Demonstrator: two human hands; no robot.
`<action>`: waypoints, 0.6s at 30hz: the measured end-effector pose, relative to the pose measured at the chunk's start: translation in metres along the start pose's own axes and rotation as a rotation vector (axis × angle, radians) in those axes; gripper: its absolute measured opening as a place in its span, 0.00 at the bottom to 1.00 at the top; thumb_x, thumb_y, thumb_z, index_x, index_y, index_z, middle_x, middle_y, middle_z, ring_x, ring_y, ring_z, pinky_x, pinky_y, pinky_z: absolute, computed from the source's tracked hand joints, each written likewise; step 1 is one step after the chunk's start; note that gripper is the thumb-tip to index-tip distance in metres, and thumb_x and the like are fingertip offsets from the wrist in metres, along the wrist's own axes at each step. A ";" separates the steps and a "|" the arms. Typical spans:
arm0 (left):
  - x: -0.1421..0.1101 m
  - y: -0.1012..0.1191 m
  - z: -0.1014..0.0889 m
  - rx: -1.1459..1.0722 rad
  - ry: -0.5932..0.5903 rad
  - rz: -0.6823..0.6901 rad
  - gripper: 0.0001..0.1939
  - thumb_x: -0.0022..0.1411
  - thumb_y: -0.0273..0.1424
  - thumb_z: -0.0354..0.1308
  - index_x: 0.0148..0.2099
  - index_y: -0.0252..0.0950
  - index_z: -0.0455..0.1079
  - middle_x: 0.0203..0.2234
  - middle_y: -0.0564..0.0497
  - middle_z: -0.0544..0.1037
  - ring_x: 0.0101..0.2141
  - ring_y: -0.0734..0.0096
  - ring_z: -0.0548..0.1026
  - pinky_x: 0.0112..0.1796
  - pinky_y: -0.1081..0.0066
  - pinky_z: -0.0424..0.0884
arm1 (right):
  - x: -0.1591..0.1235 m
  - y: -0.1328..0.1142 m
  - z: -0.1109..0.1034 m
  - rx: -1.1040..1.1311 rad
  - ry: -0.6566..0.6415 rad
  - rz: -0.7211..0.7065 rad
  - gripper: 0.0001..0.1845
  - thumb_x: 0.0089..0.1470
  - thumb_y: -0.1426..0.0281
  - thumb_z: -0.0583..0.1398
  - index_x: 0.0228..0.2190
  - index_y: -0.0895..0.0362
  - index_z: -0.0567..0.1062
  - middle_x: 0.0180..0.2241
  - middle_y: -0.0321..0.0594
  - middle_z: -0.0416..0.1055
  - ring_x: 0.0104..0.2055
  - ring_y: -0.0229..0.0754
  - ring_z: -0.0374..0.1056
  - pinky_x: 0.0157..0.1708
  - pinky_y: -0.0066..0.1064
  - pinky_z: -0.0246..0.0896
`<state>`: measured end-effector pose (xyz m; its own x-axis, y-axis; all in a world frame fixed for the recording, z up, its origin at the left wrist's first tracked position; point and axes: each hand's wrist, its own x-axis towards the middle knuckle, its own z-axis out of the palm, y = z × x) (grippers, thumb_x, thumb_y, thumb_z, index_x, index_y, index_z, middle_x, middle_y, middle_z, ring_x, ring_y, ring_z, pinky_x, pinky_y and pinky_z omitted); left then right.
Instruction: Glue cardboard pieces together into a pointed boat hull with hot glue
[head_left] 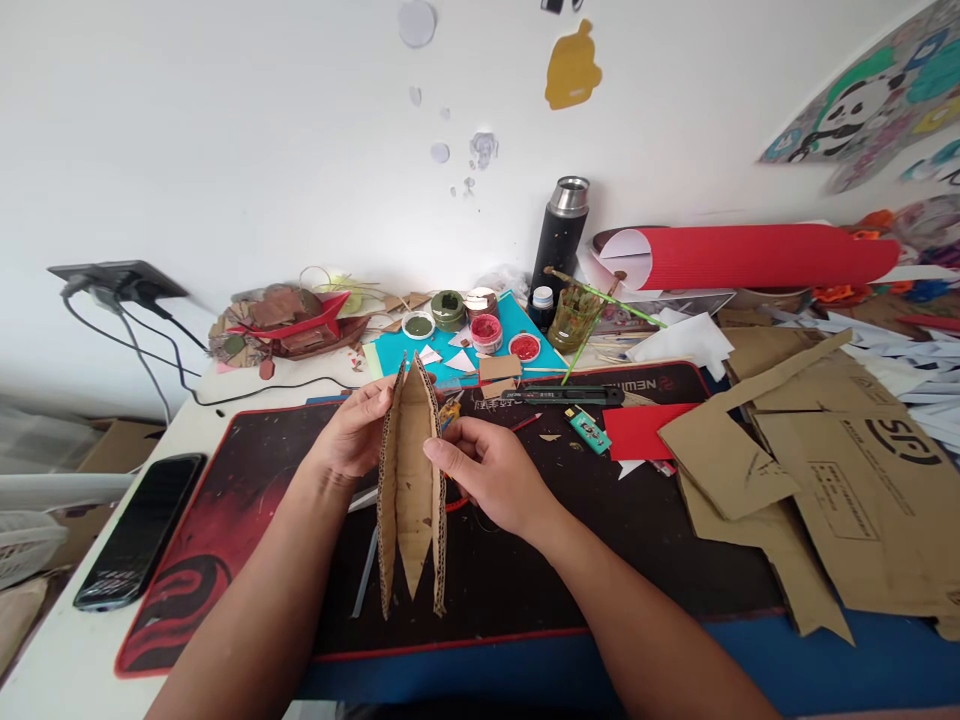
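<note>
A brown cardboard boat hull stands lengthwise before me above the dark desk mat, with a long pointed base and two curved side walls. Its walls spread away from the base at the near end. My left hand is closed on the left wall near the far tip. With the thumb on the right wall's edge, my right hand grips that side; its other fingers are partly hidden behind the cardboard. An orange-yellow object, mostly covered, lies just beyond my right hand. A translucent stick rests left of the hull.
Cardboard sheets are piled at the right. A utility knife, a teal lighter and red paper lie beyond my right hand. Paint pots, a brush jar and a black flask line the back. A phone is left.
</note>
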<state>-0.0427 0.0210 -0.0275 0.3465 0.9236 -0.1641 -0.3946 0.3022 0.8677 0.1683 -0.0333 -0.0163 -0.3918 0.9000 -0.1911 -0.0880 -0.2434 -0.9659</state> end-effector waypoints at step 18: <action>-0.001 0.001 0.007 -0.072 0.048 -0.050 0.29 0.54 0.51 0.80 0.51 0.38 0.85 0.36 0.45 0.88 0.33 0.55 0.86 0.36 0.64 0.80 | 0.001 -0.001 -0.001 0.065 0.008 0.002 0.27 0.60 0.43 0.67 0.32 0.54 0.74 0.22 0.28 0.62 0.21 0.34 0.56 0.21 0.28 0.51</action>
<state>-0.0375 0.0188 -0.0231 0.3266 0.9166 -0.2306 -0.4384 0.3630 0.8222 0.1694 -0.0317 -0.0154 -0.3843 0.9025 -0.1943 -0.1464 -0.2674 -0.9524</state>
